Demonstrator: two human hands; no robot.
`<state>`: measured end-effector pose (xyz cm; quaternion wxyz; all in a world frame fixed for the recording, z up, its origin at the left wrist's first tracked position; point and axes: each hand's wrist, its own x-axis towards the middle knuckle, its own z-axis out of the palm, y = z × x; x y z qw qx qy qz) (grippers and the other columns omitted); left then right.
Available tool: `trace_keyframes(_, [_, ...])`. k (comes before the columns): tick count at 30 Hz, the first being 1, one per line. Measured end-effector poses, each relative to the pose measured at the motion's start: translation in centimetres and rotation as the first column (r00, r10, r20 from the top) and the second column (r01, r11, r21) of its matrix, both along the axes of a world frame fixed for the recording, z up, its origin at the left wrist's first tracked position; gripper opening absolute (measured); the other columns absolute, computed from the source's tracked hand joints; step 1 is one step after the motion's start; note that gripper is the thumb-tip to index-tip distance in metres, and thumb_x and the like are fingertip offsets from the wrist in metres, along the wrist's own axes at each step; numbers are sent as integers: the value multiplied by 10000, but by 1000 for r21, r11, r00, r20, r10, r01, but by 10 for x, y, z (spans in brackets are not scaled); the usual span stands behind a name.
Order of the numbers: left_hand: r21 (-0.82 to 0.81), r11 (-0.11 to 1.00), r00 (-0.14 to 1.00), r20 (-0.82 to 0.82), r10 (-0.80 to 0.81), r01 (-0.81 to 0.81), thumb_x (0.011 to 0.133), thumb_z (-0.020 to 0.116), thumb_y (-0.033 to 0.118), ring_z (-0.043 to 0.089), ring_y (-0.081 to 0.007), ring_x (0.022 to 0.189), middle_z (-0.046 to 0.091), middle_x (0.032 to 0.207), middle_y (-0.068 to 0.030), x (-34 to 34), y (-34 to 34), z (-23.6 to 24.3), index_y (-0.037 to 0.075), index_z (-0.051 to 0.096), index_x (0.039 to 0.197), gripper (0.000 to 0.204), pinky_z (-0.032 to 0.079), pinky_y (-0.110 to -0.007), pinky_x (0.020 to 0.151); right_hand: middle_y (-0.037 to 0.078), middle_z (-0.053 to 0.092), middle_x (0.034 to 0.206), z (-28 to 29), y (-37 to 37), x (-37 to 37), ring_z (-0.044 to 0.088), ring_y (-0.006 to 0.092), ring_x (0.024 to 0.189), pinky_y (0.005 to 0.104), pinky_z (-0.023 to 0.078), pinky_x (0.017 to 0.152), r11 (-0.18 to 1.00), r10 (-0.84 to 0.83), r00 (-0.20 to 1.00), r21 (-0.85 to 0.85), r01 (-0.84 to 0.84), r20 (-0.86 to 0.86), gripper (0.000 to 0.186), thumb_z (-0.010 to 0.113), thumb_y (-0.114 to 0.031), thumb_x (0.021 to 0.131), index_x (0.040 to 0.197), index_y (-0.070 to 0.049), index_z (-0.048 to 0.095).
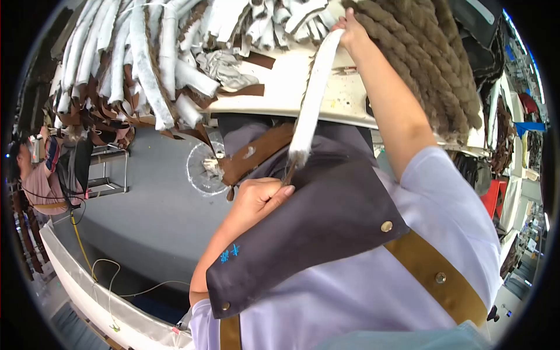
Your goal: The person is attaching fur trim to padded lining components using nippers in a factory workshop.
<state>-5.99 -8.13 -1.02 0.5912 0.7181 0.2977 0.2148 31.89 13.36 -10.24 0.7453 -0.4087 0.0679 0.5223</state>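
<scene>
A long white-backed fur strip (pixel 318 87) with dark fur along its edge is stretched between my hands, slanting from the tabletop down to my lap. My right hand (pixel 348 29), at the far end of my outstretched arm, pinches the strip's upper end. Closed in a fist, my left hand (pixel 256 198) grips the narrow dark lower end in front of my dark apron (pixel 315 216). Beside the left hand, a flat brown piece (pixel 256 154) lies across my lap.
Rolled white-backed strips (pixel 140 58) crowd the white table (pixel 280 105), some hanging over its edge. Brown fur braids (pixel 417 64) lie at far right. A clear round bin (pixel 195 169) stands on the floor at left. Another person (pixel 49 181) is farther left.
</scene>
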Motion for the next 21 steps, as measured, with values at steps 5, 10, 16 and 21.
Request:
trace_keyframes(5, [23, 997, 997, 33, 74, -75, 893, 473, 188, 573, -279, 682, 582, 768, -125, 21, 19, -6, 21, 550, 850, 189, 436, -329, 624, 70, 444, 691, 45, -56, -38, 456, 183, 592, 334, 438, 582, 956, 241, 912, 245, -163, -332, 344, 543, -320, 861, 824, 2, 430])
trace_keyframes(10, [45, 997, 996, 52, -68, 66, 892, 466, 166, 539, -283, 665, 540, 724, -122, 49, 32, -2, 4, 533, 827, 187, 421, -337, 621, 100, 497, 793, 53, -110, -71, 526, 211, 728, 382, 498, 714, 887, 454, 890, 74, -456, 33, 181, 487, -160, 883, 945, 9, 459])
trace_keyframes(16, [7, 1000, 997, -79, 20, -20, 889, 486, 212, 347, -177, 504, 364, 544, -107, 53, 29, -34, -26, 397, 640, 356, 311, -339, 492, -40, 267, 505, 62, -86, 22, 263, 92, 416, 241, 257, 397, 957, 182, 983, 229, -177, -1, 255, 521, -272, 884, 725, -110, 404])
trace_keyframes(21, [-13, 998, 998, -3, 68, -68, 908, 455, 196, 281, -96, 532, 315, 537, -36, 88, 23, -5, -12, 365, 613, 371, 270, -287, 463, -6, 255, 491, 56, -21, 50, 245, 138, 383, 299, 281, 388, 997, -72, 997, -40, 73, 18, 349, 442, -340, 910, 657, -115, 358])
